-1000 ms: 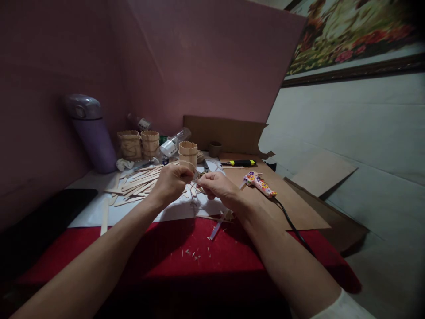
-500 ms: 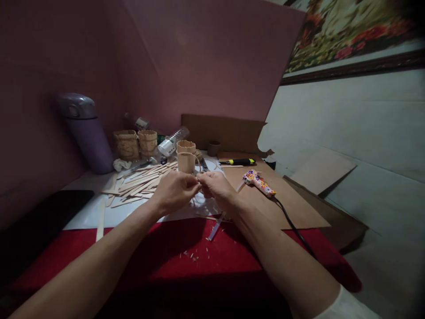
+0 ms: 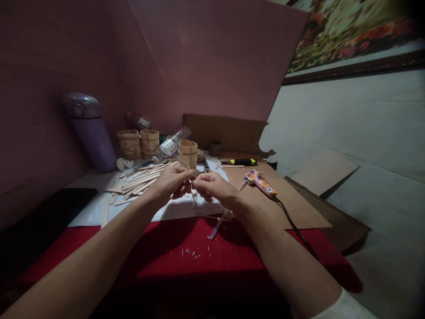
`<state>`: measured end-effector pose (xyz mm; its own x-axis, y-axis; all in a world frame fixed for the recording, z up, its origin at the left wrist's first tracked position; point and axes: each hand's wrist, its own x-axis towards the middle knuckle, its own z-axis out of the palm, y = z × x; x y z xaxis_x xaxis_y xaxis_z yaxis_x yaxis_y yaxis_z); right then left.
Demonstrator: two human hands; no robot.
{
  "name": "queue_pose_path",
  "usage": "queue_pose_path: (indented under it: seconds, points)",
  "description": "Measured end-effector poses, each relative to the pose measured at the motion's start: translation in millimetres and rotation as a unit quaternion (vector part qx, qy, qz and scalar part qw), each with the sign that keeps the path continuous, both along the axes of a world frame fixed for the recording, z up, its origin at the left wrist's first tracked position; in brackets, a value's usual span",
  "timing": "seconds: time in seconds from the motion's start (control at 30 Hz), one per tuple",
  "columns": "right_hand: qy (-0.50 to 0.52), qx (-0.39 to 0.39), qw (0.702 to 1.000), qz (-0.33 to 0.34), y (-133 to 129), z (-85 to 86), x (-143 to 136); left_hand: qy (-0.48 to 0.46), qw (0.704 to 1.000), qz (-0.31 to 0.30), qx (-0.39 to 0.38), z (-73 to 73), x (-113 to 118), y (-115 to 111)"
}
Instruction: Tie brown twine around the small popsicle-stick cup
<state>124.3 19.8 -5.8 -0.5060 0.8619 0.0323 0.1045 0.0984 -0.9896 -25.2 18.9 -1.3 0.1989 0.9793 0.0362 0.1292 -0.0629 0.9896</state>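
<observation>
My left hand (image 3: 172, 180) and my right hand (image 3: 214, 186) meet just in front of a round cup made of wooden craft sticks (image 3: 187, 157). Both pinch a thin brown twine (image 3: 181, 163), which arcs up over my left fingers; a loose end hangs below. The exact grip between the fingertips is too small to make out. A band of twine rings the upright cup near its top. Left of my hands, a heap of flat craft sticks (image 3: 141, 181) lies on white paper (image 3: 172, 212). A ball of twine (image 3: 200, 155) sits behind, partly hidden.
A flower-patterned glue gun (image 3: 260, 183) rests on cardboard (image 3: 292, 208) at right, near a yellow-and-black cutter (image 3: 243, 162). Two twine-wrapped cups (image 3: 150, 144), a plastic bottle (image 3: 174, 141) and a purple flask (image 3: 93, 137) stand or lie behind. A glue stick (image 3: 217, 227) and scraps lie in front.
My hands have drawn slightly apart and turned, still pinching the twine. Its loop, earlier standing right of the cup front, now arcs over my left fingers. The view has shifted slightly.
</observation>
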Motion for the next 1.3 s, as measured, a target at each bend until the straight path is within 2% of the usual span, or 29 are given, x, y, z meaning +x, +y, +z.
queue_pose_path:
  seconds: [0.2,0.33,0.47,0.57,0.7,0.83,0.97,1.07,1.17,1.3]
  points:
    - [-0.009,0.006,1.0,0.023,0,1.8,3,-0.047,0.998,0.023,-0.03,5.5,1,-2]
    - [0.012,0.012,1.0,0.021,6,-2.5,8,-0.054,0.998,-0.019,0.004,7.1,-1,-4]
    - [0.027,0.016,0.999,0.024,10,-3.5,12,-0.022,0.998,-0.045,0.035,5.3,-2,-3]
    - [0.009,0.022,1.0,0.016,11,-2.7,13,0.001,0.998,-0.029,0.048,3.4,-2,0]
    - [-0.013,0.026,1.0,-0.005,13,-3.2,14,0.015,0.999,-0.004,0.028,4.1,0,0]
    - [-0.014,0.032,0.999,0.013,14,-4.9,15,0.016,0.999,0.019,0.027,5.2,1,-1]
    - [-0.042,0.053,0.998,0.019,16,-7.6,15,0.012,1.0,0.017,0.014,2.0,1,0]
    - [-0.102,0.108,0.989,-0.01,19,-10.9,15,0.028,0.999,0.019,0.0,-0.1,1,2]
    - [-0.169,0.199,0.964,-0.05,22,-13.7,15,0.061,0.998,0.03,-0.004,-0.6,0,5]
    - [-0.238,0.291,0.918,-0.128,21,-12.9,16,0.099,0.99,0.101,0.017,-1.2,-4,9]
